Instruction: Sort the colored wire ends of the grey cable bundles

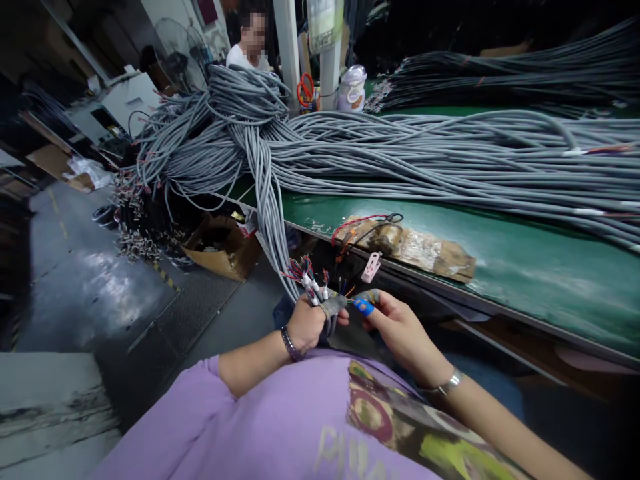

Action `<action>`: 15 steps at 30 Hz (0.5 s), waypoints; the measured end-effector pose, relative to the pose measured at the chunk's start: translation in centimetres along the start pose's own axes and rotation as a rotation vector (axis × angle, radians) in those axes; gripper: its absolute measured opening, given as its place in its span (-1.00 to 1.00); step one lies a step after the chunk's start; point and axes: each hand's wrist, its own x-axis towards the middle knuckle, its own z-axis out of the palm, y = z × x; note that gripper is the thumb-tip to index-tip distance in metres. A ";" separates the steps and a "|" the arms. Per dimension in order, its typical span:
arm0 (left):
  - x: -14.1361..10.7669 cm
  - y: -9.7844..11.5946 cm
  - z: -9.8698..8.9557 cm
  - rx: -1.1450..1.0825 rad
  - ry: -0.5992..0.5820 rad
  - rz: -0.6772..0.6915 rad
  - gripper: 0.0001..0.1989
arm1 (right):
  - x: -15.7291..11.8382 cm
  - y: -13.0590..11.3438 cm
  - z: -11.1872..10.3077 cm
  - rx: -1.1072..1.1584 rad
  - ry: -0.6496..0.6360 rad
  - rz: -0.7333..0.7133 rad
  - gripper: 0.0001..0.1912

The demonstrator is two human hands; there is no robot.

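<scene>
Around a bundle of grey cables [273, 213] my left hand [313, 323] is closed, near the cables' stripped ends. Coloured wire ends [306, 270] and white sleeves stick up above that fist. My right hand [395, 323] pinches thin wire just right of the left fingertips, with blue tape on its thumb and a grey wrap on its forefinger. Grey wrapping also covers the left thumb. The bundle hangs down from a large coil of grey cable [245, 100] on the bench. A pink clip [371, 267] sits at the bench edge, just above my hands.
The green bench [525, 267] carries long grey cables [425, 157] and a wooden block [425, 250] with wires. Below its left end stands a cardboard box [225, 250]. Behind are a purple-white tub [353, 88], dark cables [500, 73], a fan [180, 50] and a person [249, 43].
</scene>
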 end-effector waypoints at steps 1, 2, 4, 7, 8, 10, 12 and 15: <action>0.0 0.0 0.0 -0.007 0.005 -0.004 -0.57 | 0.0 -0.1 0.0 0.000 -0.001 0.001 -0.57; 0.0 0.1 0.0 -0.009 0.006 -0.009 -0.57 | 0.1 -0.2 0.0 0.004 -0.005 0.007 -0.57; 0.1 0.1 0.0 -0.005 0.001 -0.019 -0.58 | 0.2 -0.5 -0.1 0.020 -0.029 0.025 -0.56; 0.1 0.0 0.0 0.009 -0.022 -0.036 -0.57 | 0.4 -1.3 0.0 0.049 -0.074 0.033 -0.55; 0.1 0.0 0.0 0.018 -0.035 -0.045 -0.56 | 0.5 -1.5 0.1 0.063 -0.085 0.034 -0.55; 0.0 0.0 0.1 0.037 -0.063 -0.065 -0.55 | 0.5 -2.0 0.4 0.101 -0.105 0.042 -0.56; -0.1 -0.1 0.2 0.054 -0.093 -0.075 -0.55 | 0.5 -2.1 0.7 0.149 -0.122 0.055 -0.57; 0.0 -0.4 0.3 0.062 -0.099 -0.049 -0.56 | 0.3 -1.7 1.3 0.211 -0.097 0.062 -0.56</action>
